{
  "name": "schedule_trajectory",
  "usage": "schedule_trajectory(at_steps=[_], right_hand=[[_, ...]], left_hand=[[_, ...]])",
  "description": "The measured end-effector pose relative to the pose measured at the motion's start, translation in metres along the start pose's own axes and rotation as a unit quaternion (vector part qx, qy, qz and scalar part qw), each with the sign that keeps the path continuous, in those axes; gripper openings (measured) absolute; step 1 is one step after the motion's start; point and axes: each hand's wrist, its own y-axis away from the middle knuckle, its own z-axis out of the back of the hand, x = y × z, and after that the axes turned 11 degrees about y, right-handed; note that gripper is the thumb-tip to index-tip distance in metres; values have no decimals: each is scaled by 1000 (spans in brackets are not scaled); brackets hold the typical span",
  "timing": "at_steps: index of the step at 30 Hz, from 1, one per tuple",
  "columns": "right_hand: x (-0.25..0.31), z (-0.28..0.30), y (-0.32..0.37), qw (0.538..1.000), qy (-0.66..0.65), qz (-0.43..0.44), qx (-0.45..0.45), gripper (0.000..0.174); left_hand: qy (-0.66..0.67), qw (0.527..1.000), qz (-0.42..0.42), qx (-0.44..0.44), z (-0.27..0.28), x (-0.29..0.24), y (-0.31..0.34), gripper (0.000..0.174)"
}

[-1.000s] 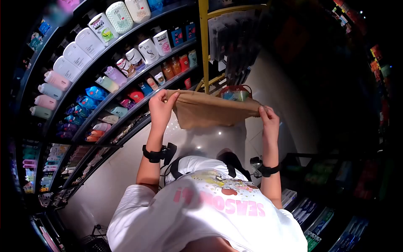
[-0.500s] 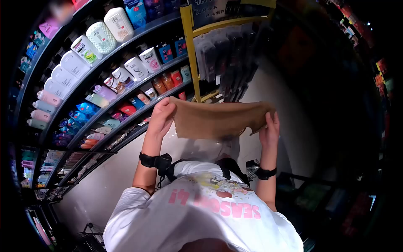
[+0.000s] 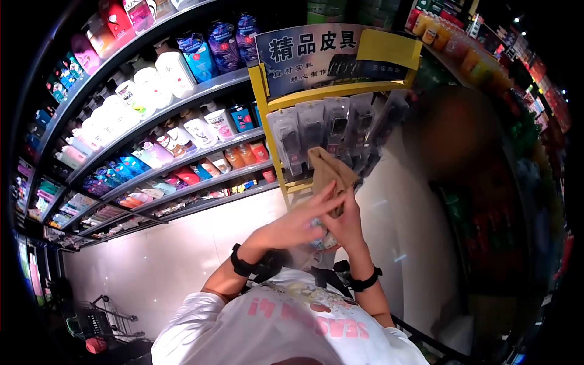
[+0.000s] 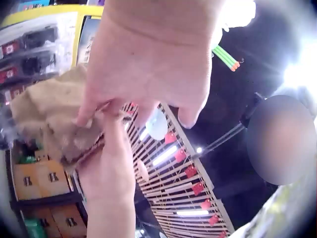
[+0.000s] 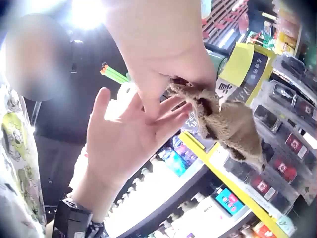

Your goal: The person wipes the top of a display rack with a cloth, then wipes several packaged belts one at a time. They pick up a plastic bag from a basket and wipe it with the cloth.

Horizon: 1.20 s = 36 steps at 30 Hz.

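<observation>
The hands have come together in front of the rack (image 3: 261,91), where a second ago they stood well apart with the cloth (image 3: 333,171) spread between them; the cloth is now a narrow, creased bundle, so I judge the work has gone from holding it out flat to gathering or folding it. In the head view, the right hand (image 3: 347,225) has the cloth, which rises from its fingers with the rack's packs (image 3: 336,121) behind it; the left hand (image 3: 292,226), blurred, reaches across to meet it, fingers stretched out, on the side of the bottles (image 3: 173,73) left of the rack. The cloth is nearer the person than the rack; whether it brushes the packs cannot be told. In the left wrist view, the rack is at the upper left, and the bundle lies between it and the left hand, whose fingers reach down beside the cloth; whether they press on it is unclear. In the right wrist view, the right hand pinches the bunched edge between thumb and fingers, the rest of the cloth jutting toward the rack. The left hand is on the side away from the rack, its palm showing and its fingers spread, clasping nothing.
</observation>
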Motion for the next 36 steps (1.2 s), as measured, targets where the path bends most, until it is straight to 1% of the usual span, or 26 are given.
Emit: schedule_trajectory(at_steps=[2, 3, 4, 6, 7, 8, 9, 10, 11, 12, 14, 15, 16, 18, 20, 22, 24, 26, 27, 28, 30, 31, 33, 34, 35, 36], right_hand=[[-15, 10, -8, 995, -42, -28, 83, 54], [-30, 9, -9, 998, -21, 1, 57, 43], [-37, 9, -10, 998, -20, 6, 61, 43], [-46, 10, -14, 979, -180, -69, 69, 37], [-49, 14, -13, 948, -288, -114, 75, 37], [-47, 17, -17, 948, -289, -110, 75, 37], [-41, 21, -20, 910, -381, -153, 67, 39], [-37, 22, -23, 859, -468, -196, 59, 40], [-37, 22, -29, 844, -475, -239, 66, 42], [-39, 18, -35, 843, -477, -241, 69, 42], [-44, 11, -47, 840, -478, -244, 74, 45], [-52, 4, -47, 858, -464, -205, 84, 53], [-53, 1, -49, 858, -462, -209, 88, 53], [-54, -7, -54, 930, -321, -141, 114, 59], [-54, -10, -64, 916, -345, -168, 115, 62], [-54, -12, -79, 924, -322, -198, 47, 62], [-51, -15, -96, 919, -332, -211, 36, 61], [-55, -18, -114, 925, -336, -171, 48, 58], [-43, -19, -127, 933, -316, -170, 33, 48], [-36, -21, -141, 932, -315, -173, 41, 48], [-22, -27, -174, 984, -169, -39, 26, 38], [2, -28, -194, 990, -128, 41, 38, 37], [52, -35, -232, 973, 3, 232, 13, 38], [68, -42, -246, 937, 92, 336, -23, 39], [80, -53, -253, 937, 92, 336, -23, 39], [91, -63, -258, 928, 173, 328, -48, 36]], left_hand=[[-147, 981, 26, 125, 10, -11, -1, 67], [-113, 988, 49, 97, 14, -10, -1, 64], [-131, 989, 40, 47, 23, -2, -1, 66], [-259, 954, -5, -154, 34, 19, 3, 76], [-262, 939, 14, -224, 36, 21, -2, 81], [-126, 957, 35, -259, 42, 39, -1, 78], [53, 973, 72, -213, 47, 48, -3, 76], [231, 953, 109, -160, 53, 54, -2, 75], [318, 939, 84, -100, 55, 61, -4, 62], [318, 939, 87, -104, 57, 63, -7, 62], [232, 947, 156, -156, 59, 62, -17, 45], [142, 968, 106, -179, 58, 49, -29, 30], [146, 966, 106, -184, 60, 46, -37, 30], [4, 982, 50, -179, 65, 44, -48, 29], [-38, 982, 16, -185, 71, 44, -61, 28], [-153, 968, 0, -199, 80, 40, -72, 28], [-122, 964, -16, -235, 87, 42, -81, 28], [-173, 941, -49, -288, 95, 46, -85, 29], [-185, 931, -36, -314, 99, 38, -87, 27], [-183, 929, -32, -321, 108, 33, -88, 27], [-294, 871, -166, -356, 132, 21, -93, 24], [-292, 849, -198, -394, 143, 8, -98, 23], [-314, 798, -254, -447, 170, -19, -107, 24], [-339, 771, -277, -463, 184, -29, -110, 26], [-347, 755, -266, -489, 193, -38, -115, 26], [-350, 757, -261, -486, 207, -35, -117, 25]])
